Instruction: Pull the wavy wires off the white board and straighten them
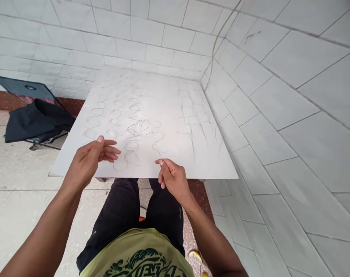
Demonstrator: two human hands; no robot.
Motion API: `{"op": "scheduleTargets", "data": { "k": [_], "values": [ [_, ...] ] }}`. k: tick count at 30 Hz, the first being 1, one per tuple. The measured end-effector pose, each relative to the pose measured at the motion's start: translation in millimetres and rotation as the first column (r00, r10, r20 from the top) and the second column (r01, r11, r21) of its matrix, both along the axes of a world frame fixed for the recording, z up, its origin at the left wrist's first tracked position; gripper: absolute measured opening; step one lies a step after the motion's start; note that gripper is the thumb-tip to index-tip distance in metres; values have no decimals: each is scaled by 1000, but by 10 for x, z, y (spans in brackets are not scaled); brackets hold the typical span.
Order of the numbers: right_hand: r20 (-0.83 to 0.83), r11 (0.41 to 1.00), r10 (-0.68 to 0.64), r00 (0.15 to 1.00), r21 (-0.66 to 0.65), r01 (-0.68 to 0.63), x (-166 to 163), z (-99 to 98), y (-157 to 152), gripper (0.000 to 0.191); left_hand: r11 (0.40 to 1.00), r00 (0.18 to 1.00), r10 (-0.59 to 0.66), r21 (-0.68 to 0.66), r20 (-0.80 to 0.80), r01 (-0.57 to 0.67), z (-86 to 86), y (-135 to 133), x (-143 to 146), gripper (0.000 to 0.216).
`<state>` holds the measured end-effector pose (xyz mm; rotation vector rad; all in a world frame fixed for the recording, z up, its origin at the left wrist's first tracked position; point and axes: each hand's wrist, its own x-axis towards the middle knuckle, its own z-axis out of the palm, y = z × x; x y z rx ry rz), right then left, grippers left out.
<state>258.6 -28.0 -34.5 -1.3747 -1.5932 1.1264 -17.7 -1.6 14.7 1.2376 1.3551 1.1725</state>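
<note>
A white board [163,115] lies flat in front of me, covered with rows of thin wire curls [131,146] and, on its right half, straight wire pieces [192,127]. My left hand [91,159] hovers over the board's near left edge, fingers stretched out and close together, thumb up, nothing visible in it. My right hand [171,177] hangs at the near edge in the middle, fingers loosely curled downward, thumb tip pointing left; whether a thin wire sits in it I cannot make out.
A tiled wall [292,115] runs along the board's right side and behind it. A folding chair with a dark cloth [36,119] stands on the floor at the left. A thin cable [218,42] hangs in the corner. My legs are under the board.
</note>
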Motion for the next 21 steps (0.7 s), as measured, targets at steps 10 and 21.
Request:
{"op": "scheduleTargets", "data": {
  "k": [10,21],
  "values": [
    [180,977,-166,970,165,137,329,128,383,37,834,842,-526,-266,-123,483,-626,-881,447,46],
    [319,969,-233,919,152,193,723,495,1515,30,959,783,-281,-189,-556,210,-2030,-991,-7,40]
  ]
}}
